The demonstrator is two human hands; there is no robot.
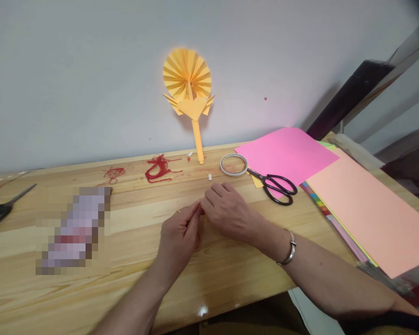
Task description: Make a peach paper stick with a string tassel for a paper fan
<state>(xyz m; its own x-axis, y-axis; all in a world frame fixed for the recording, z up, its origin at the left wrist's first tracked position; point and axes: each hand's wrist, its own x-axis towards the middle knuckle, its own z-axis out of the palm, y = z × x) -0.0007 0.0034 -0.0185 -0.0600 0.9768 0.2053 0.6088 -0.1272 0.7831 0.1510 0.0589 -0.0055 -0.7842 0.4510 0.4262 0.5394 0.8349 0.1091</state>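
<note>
My left hand is closed in a pinch, its thumb and finger pressed together over the middle of the table. Against its fingertips rests my right hand, also closed, fingers curled. Whatever they pinch between them is tiny and mostly hidden; a reddish bit shows at the fingertips. Beyond the hands, a folded yellow paper fan with a rolled handle leans upright against the wall. A roll of tape and black-handled scissors lie to the right of the fan's foot.
Red thread lies tangled at the back, with a looser clump beside it. Pink paper and peach sheets cover the right side. At left are a second pair of scissors and a pixelated object.
</note>
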